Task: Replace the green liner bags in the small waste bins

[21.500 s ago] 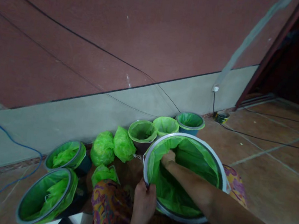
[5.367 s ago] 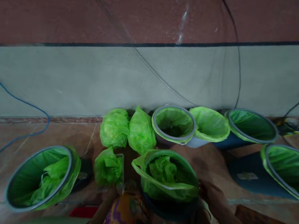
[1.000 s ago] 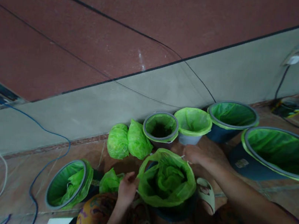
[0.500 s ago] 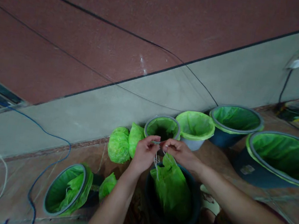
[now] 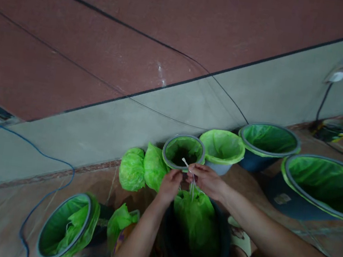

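Observation:
My right hand (image 5: 207, 180) pinches a white drawstring (image 5: 192, 188), and one end of it sticks up and to the left past my fingers. Just left of it, my left hand (image 5: 170, 184) is closed; whatever lies in its fingers is hidden. The drawstring runs down to the gathered top of a bright green plastic bag (image 5: 196, 224). That bag sits inside a dark bucket (image 5: 227, 246) directly below my hands.
Along the wall stand a small lined bucket (image 5: 186, 137), a pale lined bucket (image 5: 222, 168) and larger dark lined bins (image 5: 255, 160). Green bags (image 5: 133, 169) lie beside them. A tipped bin (image 5: 87, 219) is at left, near a blue cable (image 5: 33, 211).
My hands have come slightly apart and lower. The drawstring end now stands up from my right hand, and the left hand has turned and closed. The view has shifted slightly.

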Demonstrator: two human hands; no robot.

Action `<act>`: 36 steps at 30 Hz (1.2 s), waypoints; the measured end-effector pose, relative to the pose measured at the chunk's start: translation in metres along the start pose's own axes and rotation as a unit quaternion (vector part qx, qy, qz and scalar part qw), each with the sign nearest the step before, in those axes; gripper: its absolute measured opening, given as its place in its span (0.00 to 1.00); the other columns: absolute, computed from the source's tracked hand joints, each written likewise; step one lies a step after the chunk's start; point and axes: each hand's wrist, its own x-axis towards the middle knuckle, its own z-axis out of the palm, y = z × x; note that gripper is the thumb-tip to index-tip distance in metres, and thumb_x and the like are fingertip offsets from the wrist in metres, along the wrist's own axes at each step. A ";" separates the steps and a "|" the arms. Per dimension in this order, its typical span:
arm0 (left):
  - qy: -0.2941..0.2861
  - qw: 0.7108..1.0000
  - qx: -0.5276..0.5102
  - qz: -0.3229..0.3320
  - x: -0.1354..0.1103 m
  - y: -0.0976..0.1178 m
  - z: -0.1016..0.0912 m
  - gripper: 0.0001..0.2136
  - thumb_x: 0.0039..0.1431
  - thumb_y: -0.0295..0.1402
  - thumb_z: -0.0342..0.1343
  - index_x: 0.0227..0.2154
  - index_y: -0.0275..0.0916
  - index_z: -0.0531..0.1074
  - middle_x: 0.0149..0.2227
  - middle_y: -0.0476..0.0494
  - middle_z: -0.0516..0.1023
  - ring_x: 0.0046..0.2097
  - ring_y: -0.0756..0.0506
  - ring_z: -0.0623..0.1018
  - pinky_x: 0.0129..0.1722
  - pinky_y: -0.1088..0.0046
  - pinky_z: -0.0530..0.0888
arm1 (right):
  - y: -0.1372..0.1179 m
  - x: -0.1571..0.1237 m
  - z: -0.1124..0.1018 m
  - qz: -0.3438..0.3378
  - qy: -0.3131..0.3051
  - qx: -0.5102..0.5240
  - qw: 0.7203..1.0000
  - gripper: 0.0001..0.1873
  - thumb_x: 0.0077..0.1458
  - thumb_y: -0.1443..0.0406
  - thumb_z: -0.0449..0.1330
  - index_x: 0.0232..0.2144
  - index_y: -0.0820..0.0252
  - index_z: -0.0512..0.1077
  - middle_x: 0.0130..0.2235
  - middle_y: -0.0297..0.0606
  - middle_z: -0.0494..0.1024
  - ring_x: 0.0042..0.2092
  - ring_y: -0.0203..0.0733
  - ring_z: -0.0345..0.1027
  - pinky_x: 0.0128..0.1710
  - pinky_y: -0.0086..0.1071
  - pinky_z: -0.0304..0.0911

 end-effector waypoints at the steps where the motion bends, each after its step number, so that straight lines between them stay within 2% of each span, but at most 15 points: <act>1: -0.048 0.999 -0.016 0.008 -0.009 -0.009 0.006 0.12 0.61 0.34 0.50 0.40 0.35 0.75 0.36 0.44 0.80 0.38 0.48 0.77 0.40 0.74 0.73 | 0.000 0.004 -0.003 -0.002 0.012 0.005 1.000 0.23 0.41 0.52 0.70 0.22 0.59 0.64 0.23 0.27 0.65 0.26 0.30 0.60 0.31 0.29 0.59; 3: -0.103 0.994 -0.030 0.034 -0.024 -0.021 0.017 0.11 0.59 0.34 0.52 0.39 0.36 0.76 0.37 0.45 0.80 0.39 0.47 0.77 0.42 0.73 0.72 | 0.001 0.011 -0.006 -0.005 0.038 0.020 0.999 0.23 0.39 0.52 0.71 0.22 0.59 0.65 0.22 0.27 0.66 0.26 0.30 0.60 0.31 0.28 0.60; 5: -0.107 0.993 -0.028 0.043 -0.032 -0.024 0.026 0.10 0.59 0.34 0.53 0.38 0.36 0.76 0.36 0.45 0.80 0.39 0.47 0.76 0.43 0.73 0.71 | 0.002 0.014 -0.006 -0.007 0.055 0.037 0.998 0.23 0.36 0.53 0.72 0.22 0.59 0.66 0.22 0.27 0.66 0.26 0.30 0.59 0.32 0.28 0.61; 9: -0.054 0.998 -0.036 0.010 -0.027 -0.028 0.036 0.10 0.58 0.35 0.52 0.31 0.37 0.77 0.31 0.46 0.78 0.35 0.48 0.74 0.40 0.72 0.70 | 0.000 0.015 -0.003 -0.024 0.053 0.009 0.998 0.21 0.40 0.52 0.70 0.22 0.59 0.65 0.23 0.28 0.67 0.27 0.31 0.59 0.31 0.29 0.60; 11: -0.006 0.996 -0.089 -0.021 -0.021 -0.037 0.039 0.12 0.57 0.35 0.50 0.26 0.37 0.76 0.28 0.46 0.77 0.33 0.48 0.73 0.38 0.72 0.69 | -0.003 0.015 -0.005 -0.044 0.064 -0.082 0.994 0.17 0.46 0.52 0.64 0.23 0.59 0.67 0.25 0.31 0.69 0.28 0.33 0.61 0.32 0.31 0.59; 13: 0.055 0.984 -0.154 -0.067 -0.014 -0.048 0.041 0.13 0.57 0.35 0.48 0.21 0.37 0.72 0.25 0.46 0.75 0.30 0.49 0.72 0.35 0.72 0.68 | -0.009 0.014 -0.009 -0.088 0.104 -0.248 0.959 0.12 0.51 0.57 0.61 0.24 0.59 0.69 0.27 0.34 0.71 0.31 0.36 0.63 0.35 0.33 0.59; 16: 0.112 0.968 -0.187 -0.122 -0.007 -0.059 0.042 0.12 0.54 0.33 0.48 0.17 0.38 0.67 0.19 0.49 0.69 0.25 0.50 0.69 0.30 0.73 0.66 | -0.018 0.013 -0.014 -0.174 0.163 -0.469 0.851 0.07 0.52 0.66 0.58 0.23 0.60 0.71 0.31 0.39 0.74 0.38 0.41 0.65 0.43 0.36 0.59; 18: 0.102 0.975 -0.157 -0.117 -0.006 -0.058 0.043 0.11 0.53 0.32 0.50 0.17 0.38 0.67 0.17 0.51 0.67 0.22 0.51 0.66 0.27 0.74 0.63 | -0.022 0.013 -0.012 -0.192 0.145 -0.507 0.828 0.06 0.53 0.67 0.57 0.26 0.60 0.72 0.33 0.39 0.76 0.38 0.40 0.66 0.41 0.34 0.59; 21: 0.024 0.992 -0.106 -0.062 -0.008 -0.050 0.045 0.11 0.53 0.34 0.52 0.18 0.38 0.68 0.16 0.52 0.66 0.21 0.53 0.63 0.24 0.75 0.58 | -0.023 0.012 -0.002 -0.163 0.062 -0.462 0.869 0.07 0.55 0.65 0.55 0.28 0.60 0.72 0.28 0.34 0.74 0.30 0.35 0.64 0.31 0.29 0.57; 25: -0.069 0.994 -0.088 0.000 -0.015 -0.040 0.047 0.10 0.54 0.32 0.50 0.19 0.38 0.68 0.17 0.54 0.64 0.22 0.53 0.61 0.24 0.76 0.57 | -0.020 0.013 0.013 -0.094 -0.017 -0.302 0.948 0.11 0.56 0.59 0.56 0.26 0.59 0.68 0.19 0.28 0.67 0.21 0.31 0.57 0.22 0.26 0.53; 29: -0.161 0.986 -0.042 0.016 -0.020 -0.040 0.043 0.07 0.52 0.29 0.52 0.26 0.37 0.75 0.20 0.54 0.66 0.24 0.53 0.62 0.26 0.76 0.59 | -0.019 0.018 0.015 -0.077 -0.019 -0.141 0.987 0.14 0.52 0.55 0.61 0.27 0.59 0.67 0.24 0.30 0.71 0.23 0.30 0.60 0.24 0.25 0.58; 31: -0.182 0.983 -0.012 0.003 -0.021 -0.041 0.040 0.08 0.54 0.31 0.53 0.29 0.37 0.77 0.21 0.53 0.68 0.23 0.53 0.63 0.26 0.76 0.60 | -0.019 0.024 0.010 -0.084 0.019 -0.107 0.991 0.14 0.51 0.55 0.61 0.29 0.59 0.66 0.28 0.32 0.74 0.25 0.30 0.63 0.27 0.26 0.62; 33: -0.168 0.986 0.010 0.003 -0.021 -0.043 0.037 0.10 0.56 0.35 0.53 0.27 0.37 0.77 0.21 0.52 0.69 0.23 0.52 0.64 0.26 0.75 0.60 | -0.018 0.027 0.002 -0.088 0.080 -0.149 0.982 0.11 0.53 0.57 0.59 0.34 0.59 0.67 0.31 0.34 0.75 0.26 0.31 0.65 0.28 0.27 0.63; 34: -0.151 0.989 0.011 -0.002 -0.020 -0.044 0.036 0.12 0.57 0.37 0.53 0.24 0.37 0.76 0.20 0.52 0.69 0.23 0.52 0.64 0.26 0.75 0.61 | -0.017 0.028 -0.002 -0.086 0.114 -0.203 0.969 0.10 0.54 0.59 0.58 0.36 0.59 0.68 0.33 0.34 0.76 0.26 0.31 0.65 0.28 0.27 0.62; 36: -0.108 0.994 -0.004 -0.023 -0.017 -0.046 0.033 0.14 0.57 0.37 0.52 0.20 0.37 0.74 0.19 0.50 0.70 0.23 0.52 0.65 0.26 0.75 0.61 | -0.015 0.024 -0.010 -0.066 0.144 -0.366 0.917 0.09 0.55 0.63 0.57 0.38 0.60 0.70 0.34 0.36 0.77 0.26 0.31 0.65 0.27 0.26 0.60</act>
